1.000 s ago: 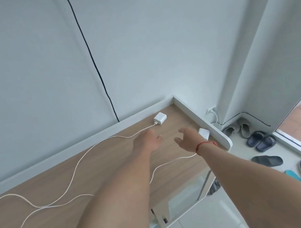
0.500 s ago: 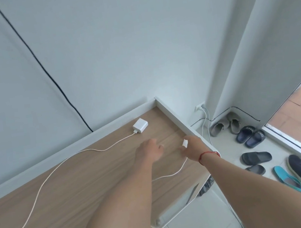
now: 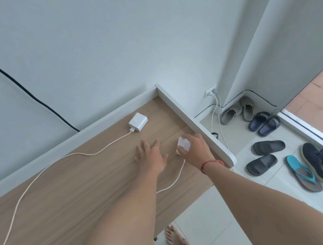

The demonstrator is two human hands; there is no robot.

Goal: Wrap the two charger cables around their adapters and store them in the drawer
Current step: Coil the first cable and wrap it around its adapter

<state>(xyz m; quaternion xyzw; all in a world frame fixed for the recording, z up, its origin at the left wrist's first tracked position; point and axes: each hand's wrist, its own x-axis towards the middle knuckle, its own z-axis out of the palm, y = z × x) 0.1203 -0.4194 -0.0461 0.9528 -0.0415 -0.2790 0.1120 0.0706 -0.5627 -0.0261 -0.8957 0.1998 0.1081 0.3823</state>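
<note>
The task is barely begun. The right hand (image 3: pixel 196 148) has its grip curled round the nearer adapter (image 3: pixel 183 144), at the right end of the counter (image 3: pixel 83 195) just beside the white rail (image 3: pixel 193 122); whether the adapter is lifted or touching the wood I cannot tell. Its cable (image 3: pixel 175 180) trails loose from under the hand back toward the person, unwound. The left hand (image 3: pixel 152 157) is just beside, low over the wood, its grip wide, fingers spread and holding nothing. The second adapter (image 3: pixel 138 122) lies flat near the back wall, untouched; its long cable (image 3: pixel 78 154) runs in slack loops off to the left. Neither cable is wrapped and no drawer is in view; by my judgement both windings and the storing are all left to do.
</note>
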